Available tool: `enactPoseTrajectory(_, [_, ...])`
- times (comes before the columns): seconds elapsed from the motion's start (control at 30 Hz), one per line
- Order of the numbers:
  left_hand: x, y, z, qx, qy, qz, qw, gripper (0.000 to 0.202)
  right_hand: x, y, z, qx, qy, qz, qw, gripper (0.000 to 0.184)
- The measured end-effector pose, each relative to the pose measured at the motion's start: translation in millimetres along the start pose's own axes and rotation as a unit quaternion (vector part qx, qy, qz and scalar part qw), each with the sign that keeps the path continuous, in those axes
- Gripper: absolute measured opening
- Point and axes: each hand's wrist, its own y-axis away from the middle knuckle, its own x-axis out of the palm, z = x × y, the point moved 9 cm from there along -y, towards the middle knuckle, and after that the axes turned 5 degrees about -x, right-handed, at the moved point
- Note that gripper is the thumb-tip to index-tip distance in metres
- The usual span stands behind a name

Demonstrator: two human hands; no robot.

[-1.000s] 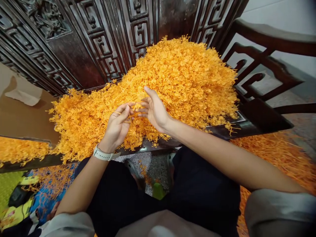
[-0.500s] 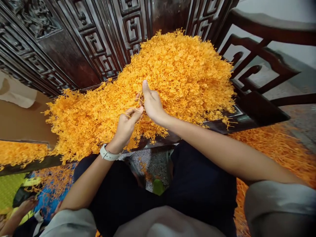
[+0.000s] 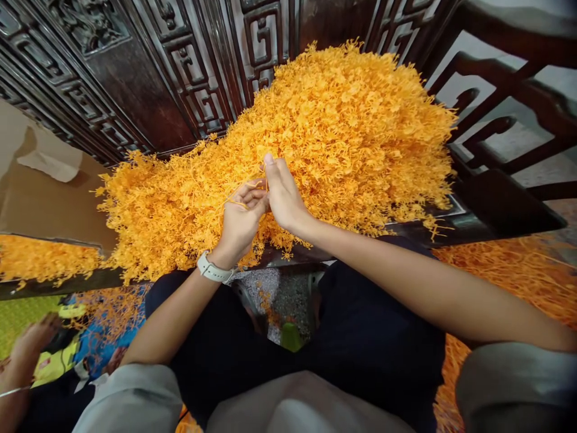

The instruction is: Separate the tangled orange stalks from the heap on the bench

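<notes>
Holding an orange strand [image 3: 238, 204] in the left hand [image 3: 243, 222], with fingers curled narrow and thumb pressed in; looped partly across those fingers. Touching the left fingertips with the right hand [image 3: 286, 195], thumb raised. Cannot tell what the right fingers grip: mostly hidden behind the hand itself.

Located the strand where both hands meet, over the near side of a large heap of orange pieces [image 3: 342, 132]. Piled on a dark bench [image 3: 473, 222], high at right and lower toward left, close against a carved wooden back [image 3: 148, 108]. At the right end, noted an openwork armrest [image 3: 514, 96] of dark wood. At left, just beside the heap, noted a cardboard box [image 3: 54, 204], with more orange pieces in front.

Wearing a pale watch [image 3: 214, 269] on the left wrist, grey sleeves, dark trousers [image 3: 383, 325].

On the floor at right, saw loose orange strands [image 3: 509, 282], spread thickly. At lower left, saw blue material [image 3: 97, 343] and, near it, another person's hand [image 3: 33, 343], blurred.
</notes>
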Motion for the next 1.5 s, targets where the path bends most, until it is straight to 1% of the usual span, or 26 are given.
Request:
enactPoseTrajectory(0.1, [1.5, 1.6, 2.3, -0.040, -0.001, 0.003, 0.999, 0.021, -3.9, -6.5, 1.3, -0.005, -0.011, -0.028, 1.000, 0.063])
enactPoseTrajectory(0.17, [1.1, 2.8, 1.8, -0.065, 0.008, 0.003, 0.998, 0.017, -2.1, -10.6, 2.0, -0.007, -0.010, -0.015, 1.000, 0.064])
enactPoseTrajectory(0.23, [2.6, 3.7, -0.1, -0.081, 0.028, 0.017, 0.996, 0.011, -2.6, -11.8, 4.1, -0.009, 0.002, -0.014, 1.000, 0.064])
enactPoseTrajectory(0.27, [4.0, 3.9, -1.1, -0.086, 0.038, 0.029, 0.995, 0.009, -3.0, -11.5, 5.5, -0.010, 0.006, -0.015, 1.000, 0.064])
enactPoseTrajectory(0.37, [6.4, 3.2, -3.4, -0.081, 0.051, 0.057, 0.994, 0.019, -2.4, -8.8, 10.2, -0.015, -0.003, -0.013, 1.000, 0.065])
enactPoseTrajectory(0.47, [6.2, 1.9, -4.5, -0.064, 0.049, 0.062, 0.995, 0.020, -2.5, -7.5, 13.7, -0.022, -0.013, -0.022, 0.999, 0.068])
enactPoseTrajectory(0.53, [6.8, 1.7, -4.2, -0.070, 0.060, 0.062, 0.994, 0.020, -0.5, -7.4, 13.5, -0.019, -0.027, -0.023, 0.999, 0.069])
enactPoseTrajectory(0.7, [5.8, 4.2, -1.4, -0.133, 0.082, 0.064, 0.986, 0.030, 12.0, -5.7, 10.8, 0.034, -0.126, 0.020, 0.991, 0.068])
enactPoseTrajectory(0.77, [6.2, 6.2, -5.0, -0.135, 0.080, 0.082, 0.984, 0.035, 13.1, -4.4, 12.3, 0.077, -0.162, 0.034, 0.983, 0.067])
enactPoseTrajectory(0.87, [9.0, 9.8, -12.9, -0.119, 0.076, 0.104, 0.985, 0.041, 13.9, -2.0, 20.0, 0.137, -0.203, 0.061, 0.968, 0.066])
enactPoseTrajectory(0.97, [16.3, 12.5, -18.9, -0.113, 0.093, 0.111, 0.983, 0.043, 15.3, -2.7, 32.3, 0.144, -0.226, 0.078, 0.960, 0.068])
enactPoseTrajectory(1.07, [24.8, 14.8, -16.9, -0.168, 0.133, 0.133, 0.968, 0.034, 11.4, -9.6, 37.8, 0.128, -0.212, 0.079, 0.966, 0.068])
enactPoseTrajectory(1.1, [23.5, 15.4, -15.6, -0.193, 0.140, 0.136, 0.961, 0.030, 5.4, -14.5, 38.1, 0.119, -0.197, 0.076, 0.970, 0.068])
enactPoseTrajectory(1.13, [18.9, 15.6, -15.0, -0.217, 0.143, 0.136, 0.956, 0.027, -5.0, -21.1, 38.1, 0.107, -0.177, 0.067, 0.976, 0.068])
enactPoseTrajectory(1.17, [11.3, 15.2, -15.8, -0.233, 0.143, 0.131, 0.953, 0.025, -20.2, -29.4, 38.4, 0.090, -0.156, 0.050, 0.982, 0.068])
enactPoseTrajectory(1.2, [1.2, 13.8, -18.3, -0.240, 0.144, 0.124, 0.952, 0.026, -39.8, -39.1, 39.8, 0.066, -0.135, 0.028, 0.988, 0.067])
enactPoseTrajectory(1.27, [-22.6, 8.8, -26.8, -0.229, 0.151, 0.096, 0.957, 0.032, -87.6, -59.1, 45.1, 0.005, -0.103, -0.041, 0.994, 0.069])
enactPoseTrajectory(1.3, [-34.2, 5.8, -30.8, -0.218, 0.155, 0.075, 0.961, 0.035, -111.4, -67.5, 49.4, -0.036, -0.098, -0.081, 0.991, 0.070])
enactPoseTrajectory(1.33, [-43.6, 3.1, -33.3, -0.210, 0.157, 0.053, 0.964, 0.037, -132.6, -73.9, 50.8, -0.059, -0.083, -0.123, 0.987, 0.072])
enactPoseTrajectory(1.37, [-49.5, 0.9, -33.6, -0.207, 0.154, 0.036, 0.965, 0.038, -147.0, -79.2, 52.0, -0.077, -0.057, -0.148, 0.984, 0.071])
enactPoseTrajectory(1.4, [-51.9, -1.0, -32.0, -0.207, 0.149, 0.024, 0.967, 0.038, -155.5, -83.0, 54.6, -0.099, -0.021, -0.166, 0.981, 0.069])
enactPoseTrajectory(1.43, [-51.3, -2.8, -29.1, -0.209, 0.140, 0.017, 0.968, 0.038, -157.8, -85.6, 58.6, -0.125, 0.025, -0.172, 0.977, 0.067])
enactPoseTrajectory(1.47, [-48.9, -4.7, -25.3, -0.210, 0.131, 0.013, 0.969, 0.036, -154.8, -86.7, 64.1, -0.155, 0.079, -0.169, 0.970, 0.063])
enactPoseTrajectory(1.5, [-46.0, -6.7, -21.6, -0.207, 0.123, 0.010, 0.971, 0.034, -147.5, -86.4, 69.9, -0.186, 0.135, -0.159, 0.960, 0.058])
